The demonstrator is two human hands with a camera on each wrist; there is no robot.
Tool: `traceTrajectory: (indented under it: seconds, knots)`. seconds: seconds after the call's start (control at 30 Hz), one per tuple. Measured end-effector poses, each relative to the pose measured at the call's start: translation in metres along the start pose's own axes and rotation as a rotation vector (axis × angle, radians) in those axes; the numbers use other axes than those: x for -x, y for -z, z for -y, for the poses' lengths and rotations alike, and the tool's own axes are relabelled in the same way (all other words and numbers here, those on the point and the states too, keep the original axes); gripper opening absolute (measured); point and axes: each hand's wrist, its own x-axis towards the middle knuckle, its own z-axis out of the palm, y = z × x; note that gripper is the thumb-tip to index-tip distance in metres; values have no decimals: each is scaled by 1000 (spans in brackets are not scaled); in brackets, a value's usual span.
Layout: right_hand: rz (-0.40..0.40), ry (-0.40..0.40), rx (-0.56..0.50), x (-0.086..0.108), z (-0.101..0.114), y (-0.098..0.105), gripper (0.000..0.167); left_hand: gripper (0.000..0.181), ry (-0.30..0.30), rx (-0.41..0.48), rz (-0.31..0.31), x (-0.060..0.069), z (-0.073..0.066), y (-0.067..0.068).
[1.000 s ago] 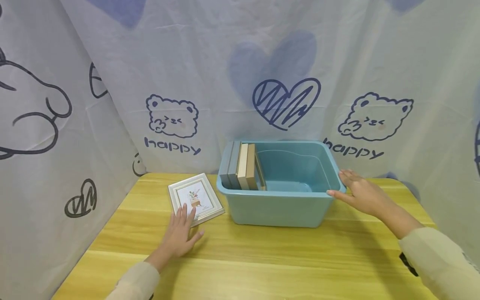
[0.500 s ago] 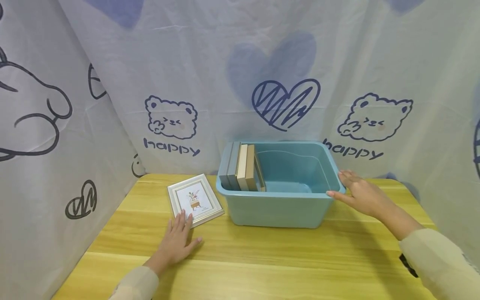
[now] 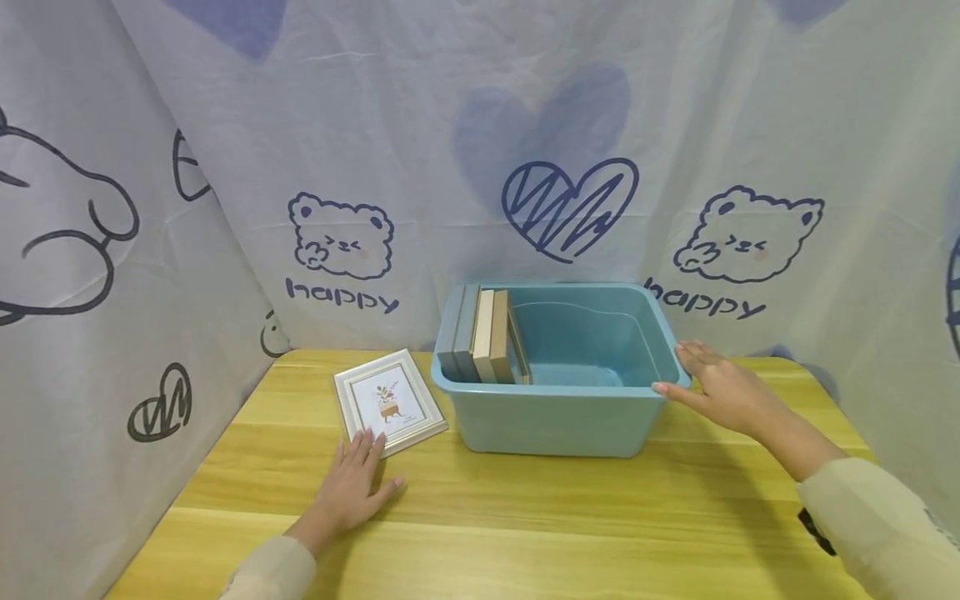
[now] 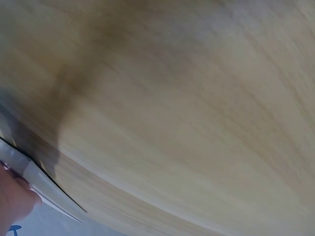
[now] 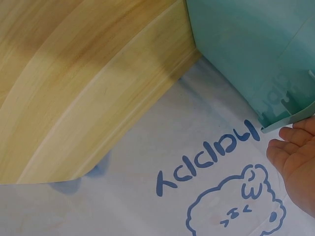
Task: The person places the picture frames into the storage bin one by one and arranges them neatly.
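A white picture frame (image 3: 390, 398) with a potted-plant print lies face up on the table, left of a light-blue plastic bin (image 3: 555, 421). My left hand (image 3: 351, 487) has its straight fingers laid over the frame's near edge, thumb spread to the right. In the left wrist view, part of the frame (image 4: 47, 184) shows beside the hand (image 4: 15, 199). My right hand (image 3: 723, 390) rests at the bin's right end, fingers extended at the rim and thumb on the front corner. From below, the right wrist view shows the fingers (image 5: 293, 147) against the bin's rim.
Several books or frames (image 3: 480, 342) stand upright along the bin's left side, the rightmost leaning. The wooden table (image 3: 525, 533) runs toward me. Behind it hangs a printed white curtain (image 3: 442, 200), close to the bin's back.
My left hand has drawn back slightly toward me, so its fingertips have slid from the print to the frame's near edge. The right hand and bin look unmoved.
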Motion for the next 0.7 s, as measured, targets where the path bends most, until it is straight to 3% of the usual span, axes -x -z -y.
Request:
traceTrajectory:
  seconds: [0.2, 0.43, 0.7]
  knots:
    - [0, -1, -8, 1, 0, 0, 84, 77, 10, -17, 20, 0, -1, 1]
    - [-4, 5, -19, 0, 0, 0, 84, 73, -22, -29, 10, 0, -1, 5]
    - [-12, 10, 1, -1, 0, 1, 83, 71, -57, -21, 70, 2, -4, 10]
